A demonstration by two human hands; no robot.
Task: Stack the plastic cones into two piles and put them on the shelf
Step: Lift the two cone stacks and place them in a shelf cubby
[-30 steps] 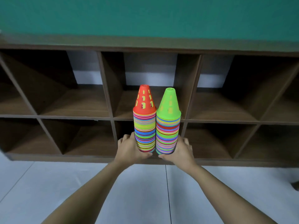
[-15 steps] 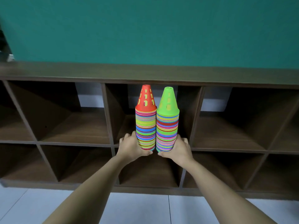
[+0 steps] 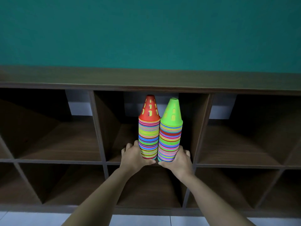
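Dark wooden shelf [image 3: 97, 162] stands against a teal wall [image 3: 146, 30], with two rows of open compartments under a flat top board [image 3: 146, 77]. White floor tiles [image 3: 138, 221] show along the bottom edge. Far left is the upper left compartment [image 3: 57, 136], dark inside, with a patch of pale wall visible at its back. Next comes the upper middle compartment [image 3: 107, 128], bounded by two vertical dividers; both piles stand at its mouth. The left hand [image 3: 133, 156] wraps the base of the red-topped pile [image 3: 149, 134], fingers curled round the outer and far side, thumb across the front at the lowest rim. This pile is upright: many nested cones in mixed bright colours, capped by a red cone with slotted holes. Its tip sits just below the underside of the top board. Touching it on the right is the green-topped pile [image 3: 170, 139], also upright with the same striped rims. It is capped by a lime-green slotted cone whose tip is a little lower than the red one. The right hand [image 3: 179, 160] grips that pile's base in mirror fashion, fingers behind and thumb in front. The two thumb tips nearly meet below the line between the piles. The bases are level with the front edge of the compartment's floor board; I cannot tell whether they rest on it or hang in the hands. Further right is the upper right compartment [image 3: 236, 141], dark, with pale wall at its back. The lower row beneath has its interiors in shadow.
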